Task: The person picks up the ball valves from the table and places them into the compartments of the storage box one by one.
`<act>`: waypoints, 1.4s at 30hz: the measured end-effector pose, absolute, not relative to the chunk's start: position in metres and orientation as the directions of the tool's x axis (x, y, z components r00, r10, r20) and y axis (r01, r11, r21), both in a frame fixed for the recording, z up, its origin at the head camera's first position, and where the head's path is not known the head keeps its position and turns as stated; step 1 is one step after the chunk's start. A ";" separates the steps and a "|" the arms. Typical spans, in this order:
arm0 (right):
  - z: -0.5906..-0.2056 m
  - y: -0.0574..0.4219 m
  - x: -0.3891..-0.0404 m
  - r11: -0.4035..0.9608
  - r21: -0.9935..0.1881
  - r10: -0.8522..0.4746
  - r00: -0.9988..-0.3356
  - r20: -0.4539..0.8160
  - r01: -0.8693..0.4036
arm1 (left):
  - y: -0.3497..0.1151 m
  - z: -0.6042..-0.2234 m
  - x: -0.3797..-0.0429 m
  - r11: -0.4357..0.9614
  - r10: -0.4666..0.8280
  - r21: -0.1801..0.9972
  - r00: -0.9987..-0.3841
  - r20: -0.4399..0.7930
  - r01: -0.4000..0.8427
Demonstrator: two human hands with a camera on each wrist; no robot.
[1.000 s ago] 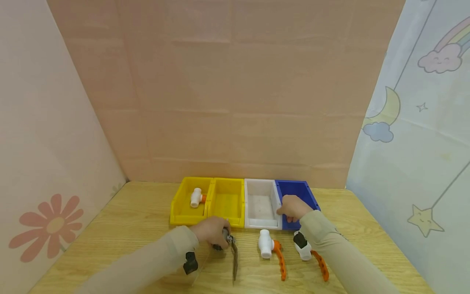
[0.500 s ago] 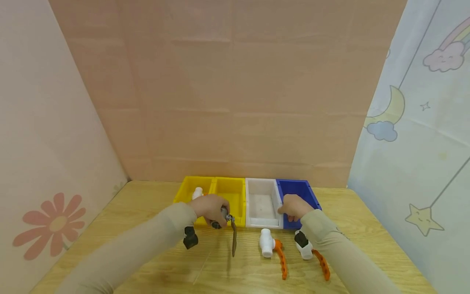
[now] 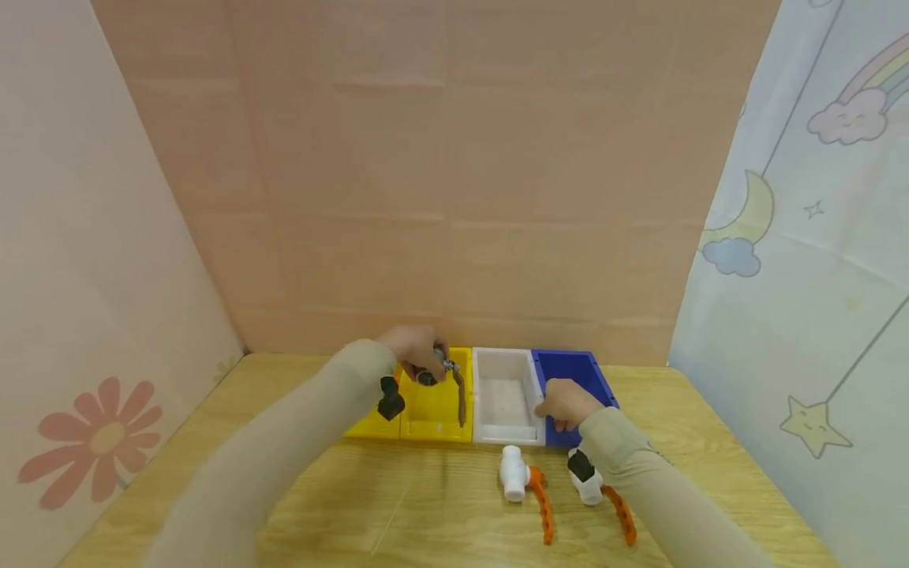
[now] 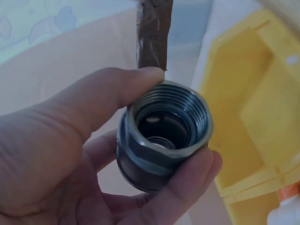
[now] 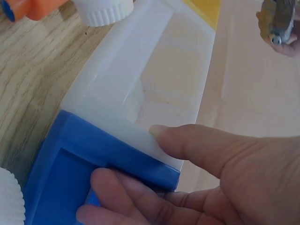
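Head view: left hand (image 3: 417, 349) gripping a valve (image 4: 152, 161) over the right yellow bin (image 3: 424, 414), right hand (image 3: 570, 402) pinching the blue bin (image 3: 577, 367) by its left edge, we're apparently placing, likely needing gentle lowering.

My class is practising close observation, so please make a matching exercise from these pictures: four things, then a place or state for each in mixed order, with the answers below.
Things
1. White bin
2. Metal fitting
3. Right hand
4. White valve in front of the white bin

Places and states
A. Lying on the wooden table
B. Thumb at the white bin, fingers at the blue bin
C. Between a yellow bin and the blue bin
D. Held in the left hand

Pairs
1-C, 2-D, 3-B, 4-A
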State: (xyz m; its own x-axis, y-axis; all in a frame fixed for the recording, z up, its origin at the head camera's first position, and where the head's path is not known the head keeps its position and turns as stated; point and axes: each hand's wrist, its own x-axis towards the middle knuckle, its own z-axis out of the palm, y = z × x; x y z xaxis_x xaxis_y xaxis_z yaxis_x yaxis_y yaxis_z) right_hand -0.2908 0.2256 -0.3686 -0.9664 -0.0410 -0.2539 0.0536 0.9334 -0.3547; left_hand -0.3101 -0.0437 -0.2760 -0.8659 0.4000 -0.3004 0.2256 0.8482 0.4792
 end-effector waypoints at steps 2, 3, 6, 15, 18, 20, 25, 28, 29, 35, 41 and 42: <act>-0.369 0.225 -0.291 0.932 -0.357 -0.036 -0.967 -0.252 0.058 | -0.043 -0.272 -0.318 0.845 0.384 0.495 -0.875 -0.296 0.203; -0.369 0.225 -0.291 0.932 -0.358 -0.034 -0.967 -0.252 0.061 | -0.042 -0.271 -0.321 0.842 0.378 0.503 -0.878 -0.294 0.194; -0.369 0.223 -0.292 0.929 -0.361 -0.021 -0.967 -0.254 0.075 | -0.041 -0.270 -0.331 0.838 0.363 0.515 -0.887 -0.284 0.179; -0.367 0.220 -0.295 0.935 -0.344 -0.009 -0.966 -0.257 0.083 | -0.041 -0.284 -0.352 0.896 0.298 0.402 -0.927 -0.228 0.189; -0.366 0.221 -0.292 0.938 -0.341 -0.024 -0.967 -0.254 0.066 | -0.041 -0.293 -0.352 0.902 0.279 0.388 -0.941 -0.192 0.188; -0.366 0.221 -0.290 0.939 -0.339 -0.034 -0.967 -0.252 0.055 | -0.041 -0.300 -0.353 0.905 0.271 0.382 -0.946 -0.175 0.189; -0.367 0.223 -0.286 0.940 -0.339 -0.054 -0.968 -0.245 0.033 | -0.038 -0.314 -0.354 0.916 0.234 0.370 -0.956 -0.175 0.156; -0.367 0.225 -0.284 0.940 -0.339 -0.054 -0.968 -0.246 0.034 | -0.035 -0.320 -0.354 0.916 0.219 0.375 -0.960 -0.174 0.141; -0.367 0.225 -0.284 0.940 -0.338 -0.052 -0.968 -0.247 0.035 | -0.035 -0.322 -0.355 0.916 0.215 0.377 -0.961 -0.173 0.137; -0.367 0.225 -0.285 0.941 -0.337 -0.054 -0.968 -0.244 0.033 | -0.030 -0.330 -0.359 0.925 0.191 0.359 -0.968 -0.162 0.122; -0.367 0.225 -0.285 0.942 -0.334 -0.062 -0.968 -0.243 0.023 | -0.025 -0.331 -0.350 0.934 0.195 0.326 -0.972 -0.131 0.143; -0.367 0.225 -0.285 0.943 -0.333 -0.063 -0.968 -0.242 0.022 | -0.024 -0.331 -0.349 0.936 0.197 0.320 -0.972 -0.126 0.148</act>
